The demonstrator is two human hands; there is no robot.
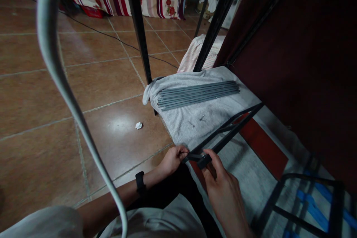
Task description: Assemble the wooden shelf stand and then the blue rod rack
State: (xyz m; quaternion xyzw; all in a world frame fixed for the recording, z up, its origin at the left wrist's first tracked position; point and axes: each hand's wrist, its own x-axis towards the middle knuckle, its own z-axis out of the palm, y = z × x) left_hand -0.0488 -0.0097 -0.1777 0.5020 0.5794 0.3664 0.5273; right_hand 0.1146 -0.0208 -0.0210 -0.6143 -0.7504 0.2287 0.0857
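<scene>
A narrow black metal frame (pixel 227 137) with short crossbars lies slanting across the cloth, its near end towards me. My left hand (pixel 174 159) is closed in a pinch at that end's left corner; anything small between the fingertips is hidden. The thumb and index finger of my right hand (pixel 224 189) hold the right corner of the same end. Beyond the frame, a bundle of thin grey rods (pixel 198 95) rests on the light grey cloth (pixel 181 128). A few small dark pieces, perhaps screws, (pixel 202 118) lie between rods and frame.
Another black metal frame (pixel 301 217) stands at lower right beside blue plastic pieces (pixel 314 208). Black uprights (pixel 138 26) rise behind the cloth. A white curved cable or tube (pixel 75 108) crosses the left foreground. On the tiled floor (pixel 106 148) lies a white paper scrap (pixel 138 125).
</scene>
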